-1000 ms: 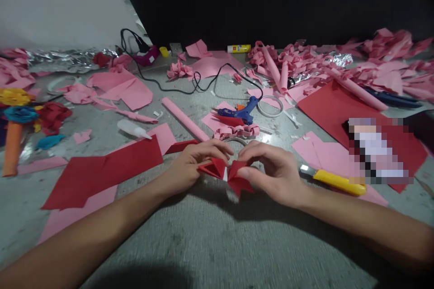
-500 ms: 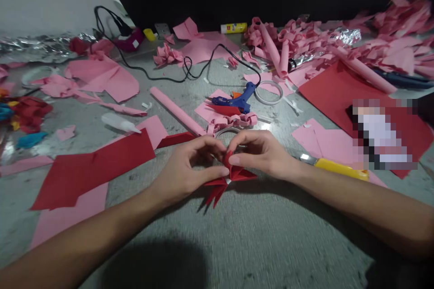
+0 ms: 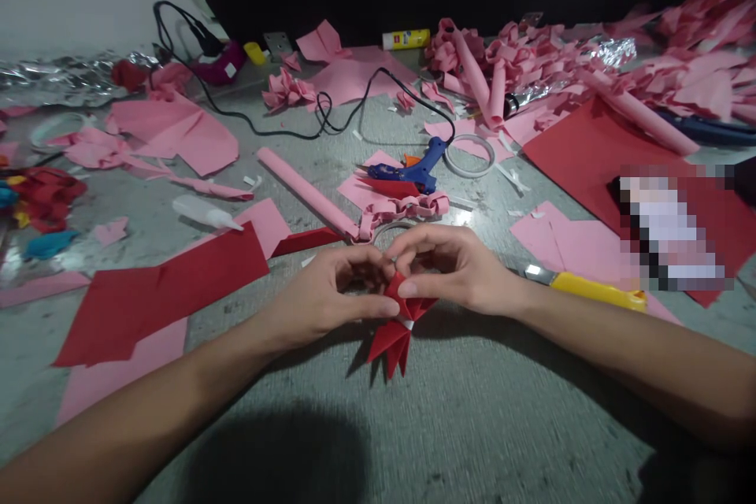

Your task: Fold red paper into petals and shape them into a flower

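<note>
The left hand (image 3: 322,293) and right hand (image 3: 452,272) pinch the red paper (image 3: 388,336) between them, grips closed, over the surface (image 3: 502,417). Light, even pressure near the white band (image 3: 407,324) should spare its folds (image 3: 402,348).

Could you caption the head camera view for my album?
Left-hand fingers and right-hand fingers hold a folded red paper shape, a blue glue gun lying beyond.

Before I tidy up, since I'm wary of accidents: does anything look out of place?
Perhaps the blue glue gun: it lies with its nozzle over pink paper, a poor spot if hot. The yellow cutter lies loose near the right hand. I see no spill.
</note>
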`<action>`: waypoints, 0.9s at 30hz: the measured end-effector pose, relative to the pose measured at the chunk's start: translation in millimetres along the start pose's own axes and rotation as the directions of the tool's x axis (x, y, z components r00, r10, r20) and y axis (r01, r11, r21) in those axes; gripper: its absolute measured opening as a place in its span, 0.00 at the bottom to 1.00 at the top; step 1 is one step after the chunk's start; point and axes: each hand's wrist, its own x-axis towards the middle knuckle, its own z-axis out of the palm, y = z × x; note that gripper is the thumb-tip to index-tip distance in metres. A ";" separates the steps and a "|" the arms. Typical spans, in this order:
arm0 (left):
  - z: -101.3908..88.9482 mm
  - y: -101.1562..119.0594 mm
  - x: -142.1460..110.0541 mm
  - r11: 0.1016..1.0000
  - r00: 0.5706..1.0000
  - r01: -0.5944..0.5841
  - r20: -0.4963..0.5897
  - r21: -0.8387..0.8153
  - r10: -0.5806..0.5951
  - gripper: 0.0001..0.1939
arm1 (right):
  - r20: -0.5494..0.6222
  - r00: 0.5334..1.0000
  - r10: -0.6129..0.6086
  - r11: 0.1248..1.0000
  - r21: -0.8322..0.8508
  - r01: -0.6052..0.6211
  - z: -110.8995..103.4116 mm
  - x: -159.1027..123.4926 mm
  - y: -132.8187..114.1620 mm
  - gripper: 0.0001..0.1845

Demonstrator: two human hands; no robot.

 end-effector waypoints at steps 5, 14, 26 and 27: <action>1.3 4.8 -0.1 0.994 0.998 -0.046 0.050 0.094 0.042 0.07 | -0.012 1.000 0.015 1.000 -0.020 -0.015 0.8 -0.2 -4.1 0.14; -15.7 -0.5 5.9 0.960 0.967 -0.245 0.099 0.135 0.233 0.12 | 0.004 0.960 0.279 0.940 0.204 -0.274 -5.7 1.7 -6.0 0.13; -15.4 1.1 3.8 0.900 0.920 -0.372 0.221 0.228 0.324 0.06 | 0.376 0.822 0.427 0.839 0.176 -0.516 -12.5 -1.9 -11.0 0.12; -15.0 0.8 3.5 0.896 0.913 -0.381 0.245 0.227 0.326 0.05 | 0.404 0.802 0.439 0.829 0.163 -0.536 -12.4 -2.1 -11.4 0.13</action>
